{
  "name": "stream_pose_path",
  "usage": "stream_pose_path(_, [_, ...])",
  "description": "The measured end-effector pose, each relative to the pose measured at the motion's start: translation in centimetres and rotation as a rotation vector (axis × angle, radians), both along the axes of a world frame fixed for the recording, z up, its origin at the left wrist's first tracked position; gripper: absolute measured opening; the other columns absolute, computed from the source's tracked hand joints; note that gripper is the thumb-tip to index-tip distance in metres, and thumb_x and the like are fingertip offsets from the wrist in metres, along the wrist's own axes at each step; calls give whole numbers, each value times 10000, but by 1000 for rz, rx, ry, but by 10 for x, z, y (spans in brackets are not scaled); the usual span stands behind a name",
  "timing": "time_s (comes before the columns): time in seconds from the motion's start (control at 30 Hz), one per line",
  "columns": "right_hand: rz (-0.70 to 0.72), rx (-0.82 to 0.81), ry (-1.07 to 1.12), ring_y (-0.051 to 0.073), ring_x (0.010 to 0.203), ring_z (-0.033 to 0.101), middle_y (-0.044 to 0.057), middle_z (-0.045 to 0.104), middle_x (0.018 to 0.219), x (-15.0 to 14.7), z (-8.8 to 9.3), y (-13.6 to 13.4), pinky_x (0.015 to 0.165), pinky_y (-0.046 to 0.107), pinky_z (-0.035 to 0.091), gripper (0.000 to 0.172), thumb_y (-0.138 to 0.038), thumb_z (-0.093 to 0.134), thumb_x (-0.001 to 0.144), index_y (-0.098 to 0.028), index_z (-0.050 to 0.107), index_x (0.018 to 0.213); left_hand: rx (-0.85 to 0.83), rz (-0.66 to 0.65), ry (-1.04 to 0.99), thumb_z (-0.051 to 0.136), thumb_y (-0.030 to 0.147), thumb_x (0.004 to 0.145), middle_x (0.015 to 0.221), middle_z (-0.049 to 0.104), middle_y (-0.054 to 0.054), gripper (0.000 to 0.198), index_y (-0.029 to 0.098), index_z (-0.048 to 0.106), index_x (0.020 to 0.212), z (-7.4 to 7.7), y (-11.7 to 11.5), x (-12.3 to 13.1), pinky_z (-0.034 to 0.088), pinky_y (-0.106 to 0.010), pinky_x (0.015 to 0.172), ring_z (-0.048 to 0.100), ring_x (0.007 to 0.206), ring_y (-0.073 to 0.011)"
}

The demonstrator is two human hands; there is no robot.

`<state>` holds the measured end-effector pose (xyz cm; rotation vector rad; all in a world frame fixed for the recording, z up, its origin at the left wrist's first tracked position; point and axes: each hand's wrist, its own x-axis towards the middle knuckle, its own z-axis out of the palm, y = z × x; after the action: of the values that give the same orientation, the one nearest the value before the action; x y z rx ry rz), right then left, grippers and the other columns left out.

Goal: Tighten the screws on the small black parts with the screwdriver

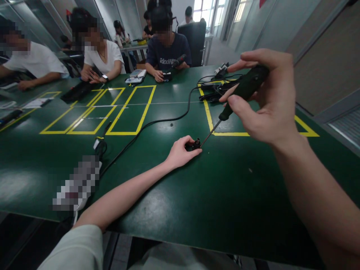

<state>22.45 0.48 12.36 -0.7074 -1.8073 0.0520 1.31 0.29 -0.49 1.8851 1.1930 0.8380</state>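
Observation:
My right hand (270,97) is closed around the dark handle of a screwdriver (244,89), whose thin metal shaft slants down to the left. Its tip reaches a small black part with a short metal tube (197,143), though I cannot tell whether it is seated in it. My left hand (181,152) pinches that part between thumb and fingers, low at the tabletop. The fingers partly hide the part, so its exact kind does not show.
The green table (180,202) carries yellow tape rectangles (123,133). A black cable (152,123) runs across it from a blurred power strip (80,183) to a heap of black parts (215,90). Several people sit opposite, one holding a dark tool (179,61).

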Motion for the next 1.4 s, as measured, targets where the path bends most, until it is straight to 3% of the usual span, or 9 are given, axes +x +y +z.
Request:
stream_pose_path(0.2, [-91,51,-65,131,805,677,7,697,1042,8,0,5,515,165,483,779,-275,863,762,-411,514,1444,8,0,6,792,348,797,894,703,-6,237,211,601,832,-2,1,-1,477,-340,812,622,859,-195])
stream_pose_path(0.3, [-111,44,-50,102,735,649,-13,654,945,6,1,4,504,156,460,674,-281,816,821,-393,524,1418,14,7,-12,793,346,789,855,680,7,249,208,588,823,-3,0,-1,466,-323,791,606,822,-182])
stream_pose_path(0.43, [-164,336,136,83,842,614,-4,563,1158,13,6,9,736,245,550,339,-420,661,954,-384,613,1288,14,32,-51,792,338,767,757,606,34,300,205,523,768,-3,-1,-1,432,-289,722,560,747,-157])
stream_pose_path(0.53, [-169,462,230,75,819,598,-18,520,1185,20,10,15,796,280,559,347,-501,677,937,-394,619,1262,10,54,-46,782,325,753,735,585,41,301,205,506,751,-1,-2,-2,412,-277,693,533,719,-147])
stream_pose_path(0.8, [-69,215,217,116,780,634,3,578,1103,2,13,0,738,320,588,324,-512,702,895,-345,636,1164,4,26,28,883,379,647,968,684,-51,469,195,584,959,1,-1,-9,505,-361,820,623,896,-223])
stream_pose_path(0.93, [3,144,182,110,737,623,-18,560,919,-8,17,-10,658,276,576,277,-499,697,906,-315,616,1097,-28,-230,-100,817,204,664,1337,670,-145,766,205,542,1379,3,8,-19,502,-437,1024,641,1212,-285])
stream_pose_path(1.03, [13,80,167,112,734,601,-18,574,878,-12,16,-15,602,244,545,262,-463,682,928,-304,593,1115,-115,-369,-182,753,174,751,1254,739,-136,722,211,541,1440,3,13,-24,498,-454,1056,700,1158,-261])
stream_pose_path(1.23, [9,28,98,118,705,598,-21,604,932,-15,6,-17,512,230,510,314,-439,650,940,-387,543,1231,-48,-221,-97,860,248,752,1043,782,-70,665,213,614,1368,-2,11,-22,529,-408,965,728,979,-234])
stream_pose_path(1.4, [9,96,53,150,797,648,-9,604,960,-14,0,-12,706,327,626,353,-418,660,933,-369,550,1265,38,-191,-41,880,277,754,987,767,-34,582,224,677,1298,-1,8,-20,534,-367,901,709,920,-216])
